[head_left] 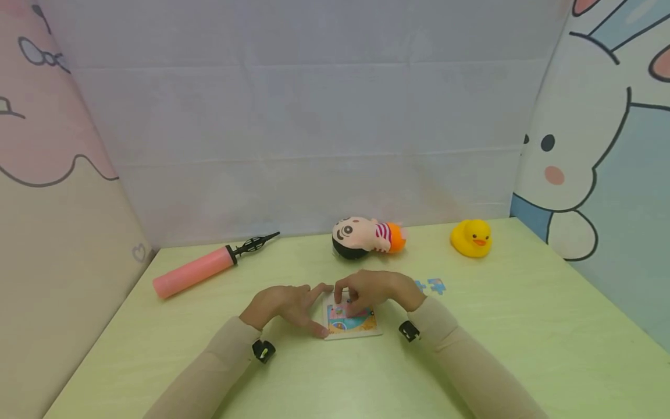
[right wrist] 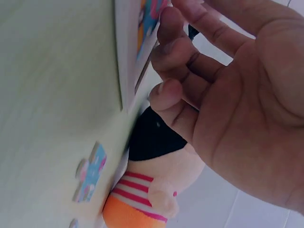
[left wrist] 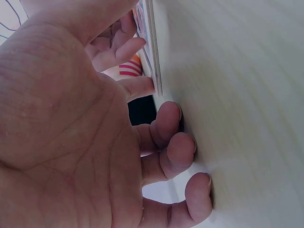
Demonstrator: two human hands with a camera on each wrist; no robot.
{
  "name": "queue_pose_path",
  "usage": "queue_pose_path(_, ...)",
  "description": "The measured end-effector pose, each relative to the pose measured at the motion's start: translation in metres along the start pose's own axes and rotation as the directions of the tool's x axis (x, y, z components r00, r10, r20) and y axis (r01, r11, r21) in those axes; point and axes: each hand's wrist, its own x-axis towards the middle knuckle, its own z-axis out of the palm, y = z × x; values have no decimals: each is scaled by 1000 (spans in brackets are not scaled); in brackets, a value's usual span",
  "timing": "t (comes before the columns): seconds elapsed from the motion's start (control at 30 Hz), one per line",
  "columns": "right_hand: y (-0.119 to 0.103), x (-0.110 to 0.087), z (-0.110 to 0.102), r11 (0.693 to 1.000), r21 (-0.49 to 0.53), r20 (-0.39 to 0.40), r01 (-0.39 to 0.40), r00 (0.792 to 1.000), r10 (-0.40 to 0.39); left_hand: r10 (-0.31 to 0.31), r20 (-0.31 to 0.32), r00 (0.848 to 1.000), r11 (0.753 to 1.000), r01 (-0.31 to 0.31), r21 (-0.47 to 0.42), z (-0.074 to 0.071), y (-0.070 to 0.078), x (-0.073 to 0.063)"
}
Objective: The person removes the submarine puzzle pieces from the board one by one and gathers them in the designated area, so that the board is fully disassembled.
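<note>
A flat, pale-bordered square jigsaw puzzle with a colourful picture [head_left: 357,323] lies on the pale green table [head_left: 324,384] between the hands. The left hand [head_left: 294,305] has thumb and index finger spread wide, touching the puzzle's left edge, its other fingers bent toward the tabletop. The right hand [head_left: 369,288] arches over the puzzle, fingers bent and partly parted; whether they pinch a piece cannot be told. Blue cardboard jigsaw pieces [head_left: 437,285] lie right of it, and a soft doll with striped top and orange bottoms [head_left: 369,235] lies behind.

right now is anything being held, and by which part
The left hand holds the puzzle board by its left side; whether the right hand pinches anything cannot be told.
</note>
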Motion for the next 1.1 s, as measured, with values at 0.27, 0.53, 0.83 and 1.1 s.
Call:
queue_pose_path(0.27,-6,5,6,999,-31,-8,-43,999,43,11,0,1000,1000,-11,2,-1,1,0)
queue_pose_path(0.53,-7,6,9,996,-68,-11,-58,998,57,6,-2,1000,1000,-5,10,1,-1,2)
queue_pose_path(0.83,-10,4,9,996,-62,-18,-61,998,60,-10,-10,1000,1000,10,20,3,-1,1)
queue_pose_path(1.1,-8,3,7,999,-38,-28,-10,1000,9,-12,-9,1000,1000,13,20,3,0,1)
